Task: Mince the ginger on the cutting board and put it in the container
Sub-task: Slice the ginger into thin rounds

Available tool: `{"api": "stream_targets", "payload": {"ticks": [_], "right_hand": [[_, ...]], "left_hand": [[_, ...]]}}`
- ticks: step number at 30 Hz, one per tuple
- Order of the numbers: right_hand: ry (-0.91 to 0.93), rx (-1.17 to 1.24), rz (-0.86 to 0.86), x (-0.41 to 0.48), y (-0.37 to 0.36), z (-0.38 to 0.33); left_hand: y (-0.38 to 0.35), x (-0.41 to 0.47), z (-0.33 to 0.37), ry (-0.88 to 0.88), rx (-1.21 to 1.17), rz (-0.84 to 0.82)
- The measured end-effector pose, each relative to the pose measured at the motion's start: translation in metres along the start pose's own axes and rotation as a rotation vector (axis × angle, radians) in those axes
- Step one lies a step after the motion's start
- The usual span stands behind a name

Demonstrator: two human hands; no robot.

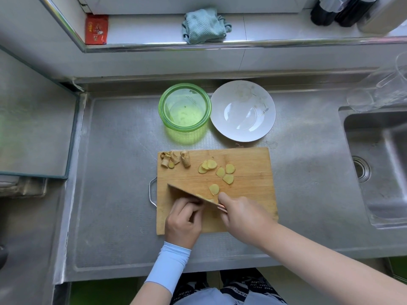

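Observation:
A wooden cutting board (248, 159) lies on the steel counter. Several yellow ginger slices (217, 170) are scattered across its middle, and brown peel scraps (174, 159) sit at its far left corner. My right hand (244, 214) grips the handle of a cleaver (187, 193), whose blade slants across the board's near left part. My left hand (184, 221) has its fingers curled against the blade's near side, holding a piece of ginger that is mostly hidden. A green transparent container (164, 106) stands behind the board.
A white plate (264, 100) sits beside the green container. A sink (378, 164) lies to the right, with clear glass cups (361, 100) behind it. A folded teal cloth (204, 26) and dark bottles (339, 9) rest on the back ledge.

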State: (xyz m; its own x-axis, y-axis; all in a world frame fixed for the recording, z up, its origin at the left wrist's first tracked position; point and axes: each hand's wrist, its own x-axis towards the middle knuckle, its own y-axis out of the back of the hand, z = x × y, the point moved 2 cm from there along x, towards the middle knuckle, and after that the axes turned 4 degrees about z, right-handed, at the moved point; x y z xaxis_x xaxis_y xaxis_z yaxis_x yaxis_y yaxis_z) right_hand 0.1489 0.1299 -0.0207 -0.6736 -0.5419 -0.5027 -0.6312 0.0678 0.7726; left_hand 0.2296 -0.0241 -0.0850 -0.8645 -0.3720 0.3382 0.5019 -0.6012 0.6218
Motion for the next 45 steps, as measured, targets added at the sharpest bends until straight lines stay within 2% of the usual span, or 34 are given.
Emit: {"api": "stream_targets", "payload": {"ticks": [4, 9, 14, 19, 45], "right_hand": [[-0.017, 0.035, -0.007, 0.005, 0.002, 0.0], [-0.055, 0.124, 0.067, 0.004, 0.008, 0.006], [0.024, 0.043, 0.114, -0.021, 0.006, 0.007], [0.025, -0.007, 0.115, -0.041, 0.0, 0.01], [0.044, -0.08, 0.011, -0.033, 0.003, 0.027]], "left_hand": [[0.001, 0.001, 0.001, -0.007, -0.015, -0.001], [0.004, 0.001, 0.004, -0.051, -0.019, -0.011], [0.001, -0.002, 0.002, -0.015, 0.036, 0.032], [-0.002, -0.005, -0.001, -0.025, 0.044, 0.068], [-0.004, -0.007, -0.002, 0.028, 0.044, 0.065]]}}
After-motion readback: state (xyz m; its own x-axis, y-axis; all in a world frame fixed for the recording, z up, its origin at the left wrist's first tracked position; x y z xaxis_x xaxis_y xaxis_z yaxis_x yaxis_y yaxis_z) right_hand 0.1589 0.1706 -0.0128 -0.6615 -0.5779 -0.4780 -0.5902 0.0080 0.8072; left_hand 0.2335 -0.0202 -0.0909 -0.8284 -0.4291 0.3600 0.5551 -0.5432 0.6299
